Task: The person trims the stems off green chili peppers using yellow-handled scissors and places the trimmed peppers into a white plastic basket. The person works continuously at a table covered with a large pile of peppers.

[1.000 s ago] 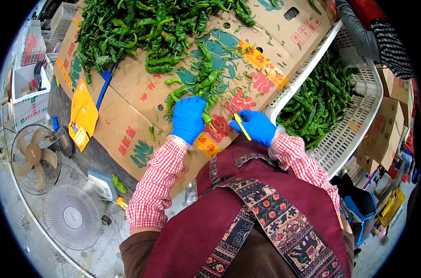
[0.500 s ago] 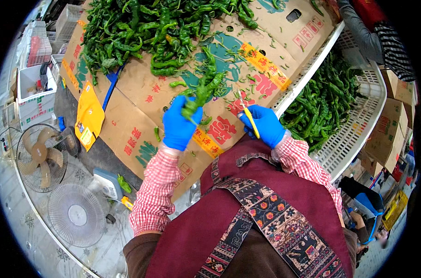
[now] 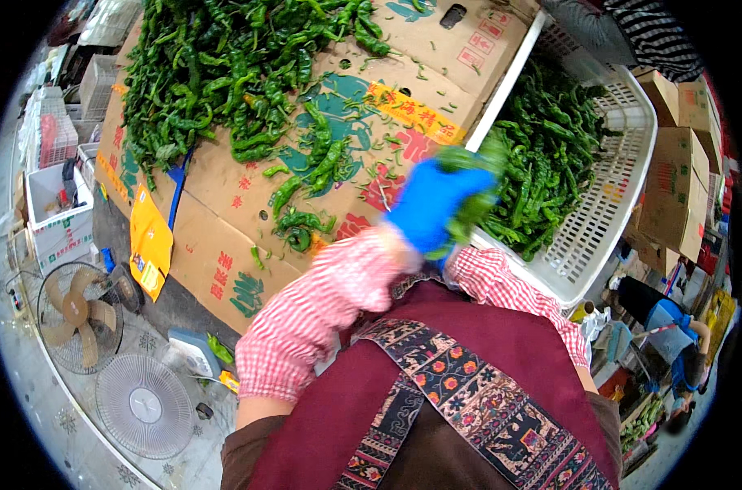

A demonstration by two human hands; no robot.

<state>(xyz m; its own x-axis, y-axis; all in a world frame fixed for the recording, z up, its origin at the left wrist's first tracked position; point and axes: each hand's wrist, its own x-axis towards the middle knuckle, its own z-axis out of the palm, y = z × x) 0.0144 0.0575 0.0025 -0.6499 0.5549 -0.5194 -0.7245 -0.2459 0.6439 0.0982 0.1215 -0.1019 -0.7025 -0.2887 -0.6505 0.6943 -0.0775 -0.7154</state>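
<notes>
My left hand [image 3: 435, 204], in a blue glove, is closed around some long green peppers [image 3: 484, 163]. Both hand and peppers are smeared by motion at the near-left edge of a white plastic basket [image 3: 587, 278] heaped with green peppers [image 3: 542, 163]. My right hand [image 3: 442, 263] is almost wholly covered by the left; only a sliver of blue glove shows, so its fingers and whatever they hold are hidden. Left of the hands, loose green peppers [image 3: 326, 159] and trimmed stem bits lie on a flattened cardboard sheet [image 3: 208, 196].
A big pile of green peppers [image 3: 216, 73] covers the cardboard's far left. A yellow packet [image 3: 151, 241] hangs by a blue strip [image 3: 176, 192]. Two fans [image 3: 145, 406] stand at the left. Cardboard boxes [image 3: 673, 180] are stacked right; another person's striped sleeve [image 3: 653, 33] is beyond the basket.
My left hand has swung right with peppers from over the cardboard to the basket edge, now covering my right hand. The yellow-handled hooked tool seen in the right hand is now out of sight.
</notes>
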